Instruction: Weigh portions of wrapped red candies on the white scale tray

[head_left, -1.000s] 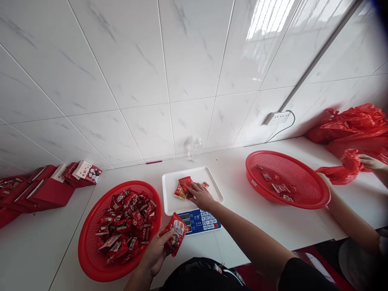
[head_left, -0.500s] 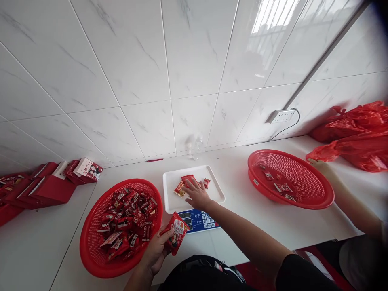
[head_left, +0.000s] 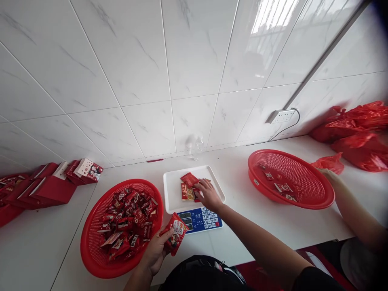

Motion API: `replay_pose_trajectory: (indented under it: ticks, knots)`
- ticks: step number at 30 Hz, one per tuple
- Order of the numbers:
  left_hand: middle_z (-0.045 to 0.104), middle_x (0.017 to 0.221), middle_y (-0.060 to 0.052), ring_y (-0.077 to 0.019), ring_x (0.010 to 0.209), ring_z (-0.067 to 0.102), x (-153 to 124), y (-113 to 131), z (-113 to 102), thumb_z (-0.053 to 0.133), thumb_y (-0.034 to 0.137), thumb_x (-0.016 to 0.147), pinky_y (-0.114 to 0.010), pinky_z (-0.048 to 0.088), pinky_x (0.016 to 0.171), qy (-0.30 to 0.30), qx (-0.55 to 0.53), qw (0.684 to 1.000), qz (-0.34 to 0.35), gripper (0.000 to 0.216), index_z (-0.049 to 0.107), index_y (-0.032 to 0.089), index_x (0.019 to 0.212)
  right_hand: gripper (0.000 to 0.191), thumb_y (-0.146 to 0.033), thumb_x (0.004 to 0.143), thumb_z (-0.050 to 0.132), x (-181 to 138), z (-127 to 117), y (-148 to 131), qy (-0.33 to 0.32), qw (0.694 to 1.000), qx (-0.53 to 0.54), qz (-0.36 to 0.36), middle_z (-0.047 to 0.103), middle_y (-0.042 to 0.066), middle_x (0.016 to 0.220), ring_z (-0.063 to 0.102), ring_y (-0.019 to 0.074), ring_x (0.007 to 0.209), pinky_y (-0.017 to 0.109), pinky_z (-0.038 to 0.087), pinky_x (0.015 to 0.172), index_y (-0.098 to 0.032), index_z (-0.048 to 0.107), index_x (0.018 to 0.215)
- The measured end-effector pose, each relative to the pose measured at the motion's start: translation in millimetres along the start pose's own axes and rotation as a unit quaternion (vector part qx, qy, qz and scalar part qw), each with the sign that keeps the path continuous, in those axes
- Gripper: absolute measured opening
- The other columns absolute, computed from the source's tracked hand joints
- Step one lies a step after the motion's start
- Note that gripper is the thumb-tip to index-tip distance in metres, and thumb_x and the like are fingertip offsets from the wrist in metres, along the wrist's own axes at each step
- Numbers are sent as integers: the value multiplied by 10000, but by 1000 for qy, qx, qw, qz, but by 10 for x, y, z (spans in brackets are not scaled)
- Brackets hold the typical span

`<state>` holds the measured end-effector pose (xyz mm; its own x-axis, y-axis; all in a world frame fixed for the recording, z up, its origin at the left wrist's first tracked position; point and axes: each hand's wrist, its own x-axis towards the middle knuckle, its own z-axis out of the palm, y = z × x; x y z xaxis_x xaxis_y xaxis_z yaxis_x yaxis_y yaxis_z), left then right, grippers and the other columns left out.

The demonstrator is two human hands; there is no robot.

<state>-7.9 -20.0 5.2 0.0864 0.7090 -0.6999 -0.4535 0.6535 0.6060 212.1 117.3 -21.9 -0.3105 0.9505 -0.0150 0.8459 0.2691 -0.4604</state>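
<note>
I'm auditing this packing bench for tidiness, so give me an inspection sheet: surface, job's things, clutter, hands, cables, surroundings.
Surface: white counter, glossy.
Job's things: white tray on a scale, with a few red packets in it; left basket heaped with packets.
Clutter: right basket holding few packets; red boxes far left; red plastic bags far right; clear bottle by the wall.
Hands: left hand grips a printed packet; right hand rests on the tray's packets, grip unclear.
Cables: power strip on the wall, its cord looping down.
Surroundings: white tiled wall; co-worker's hand beside the right basket.
</note>
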Motion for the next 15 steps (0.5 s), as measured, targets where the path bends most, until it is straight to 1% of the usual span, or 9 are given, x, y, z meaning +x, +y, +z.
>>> replay_pose_trajectory:
  ticks: [2,4,6,8,10,12,13,14,15]
  knots:
    - [685,792,-55,-138,647,601,1,3,27,734,286,614,-239,432,595,-7,1,1000,-1,335,649,159,912,499,-398,858,375,39,-8,98,-24,995,8,99,287,108,1431,165,266,1337,422,206,1051,-171,391,1302]
    - [683,790,-53,-129,618,591,-11,10,72,730,295,617,-234,423,573,-12,11,1000,-3,342,645,159,919,557,-429,853,369,67,-4,152,-58,989,23,133,272,98,1439,218,253,1323,383,261,1029,-172,319,1344]
    - [680,781,-49,-115,584,575,-33,17,117,730,296,615,-226,410,553,-12,18,1000,-5,347,642,157,922,541,-417,853,369,67,6,157,-76,991,43,101,291,67,1434,285,218,1298,332,299,1010,-202,313,1346]
    - [675,755,-39,-102,558,559,-55,18,145,733,288,610,-219,401,547,-11,21,1000,-7,336,644,159,907,520,-386,850,383,36,15,120,-66,993,52,81,293,60,1432,276,207,1304,321,285,1025,-211,329,1337]
    - [668,724,-24,-93,539,545,-67,11,146,730,294,614,-215,391,540,-16,27,999,-4,326,644,166,902,511,-365,851,390,-34,15,50,-26,993,62,102,272,70,1440,222,218,1326,345,258,1045,-208,336,1334]
    - [664,718,-21,-91,536,539,-65,-7,127,723,307,624,-211,381,531,-29,44,999,1,330,642,169,912,502,-368,850,401,-155,-2,-52,15,988,102,117,265,75,1441,226,232,1322,367,269,1039,-218,346,1326]
    - [665,733,-26,-94,553,547,-60,-20,115,719,312,630,-211,381,537,-39,54,998,3,340,640,169,927,496,-383,846,414,-235,-16,-114,13,984,141,108,303,81,1422,273,239,1300,374,295,1022,-222,366,1314]
    - [667,754,-33,-102,582,561,-55,-32,105,714,316,637,-214,387,552,-52,65,997,4,352,637,168,947,494,-406,839,434,-328,-31,-181,-12,977,195,89,371,91,1380,343,242,1258,377,329,996,-221,393,1294]
    - [668,773,-41,-112,617,575,-50,-45,101,710,320,643,-220,395,573,-68,76,995,5,362,634,166,962,500,-437,825,459,-430,-45,-251,-61,961,261,70,456,100,1311,423,244,1195,378,369,958,-216,421,1272]
